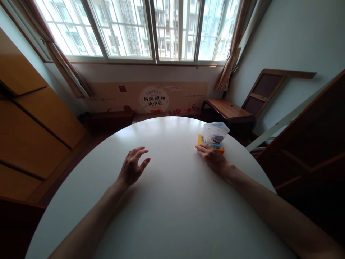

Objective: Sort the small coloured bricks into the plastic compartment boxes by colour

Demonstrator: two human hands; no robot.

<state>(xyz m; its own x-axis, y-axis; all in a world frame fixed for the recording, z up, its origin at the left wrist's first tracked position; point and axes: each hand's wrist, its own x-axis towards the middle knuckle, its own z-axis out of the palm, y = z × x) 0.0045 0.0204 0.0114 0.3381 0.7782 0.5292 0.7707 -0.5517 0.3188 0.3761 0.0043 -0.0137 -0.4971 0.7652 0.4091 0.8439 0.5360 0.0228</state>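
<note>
A person sits at a big round white table [172, 216]. Both arms reach out over it.

The right hand [212, 157] is right of the middle of the frame. It lies flat on the table with its fingers open. The fingertips touch the near edge of a small yellow box [199, 140]. The hand is not holding the box. It only rests against it.

On top of the yellow box sits a clear plastic tub [215, 132]. Something dark is inside the tub, but it is too small to tell what it is. The tub looks closed, though that is hard to see. The box and the tub are near the far right edge of the table.

The left hand [133, 170] is just left of the middle of the frame. Its fingers are spread and a little bent. It holds nothing, and nothing lies near it.

It looks like the work has only just begun. The box and the tub are stacked together and nothing has been taken out or laid on the table. Lifting, opening and sorting all look not yet done.

Behind the table, at the top of the frame, is a wide window [140, 28] with a long cardboard sign [153, 99] under it.
</note>
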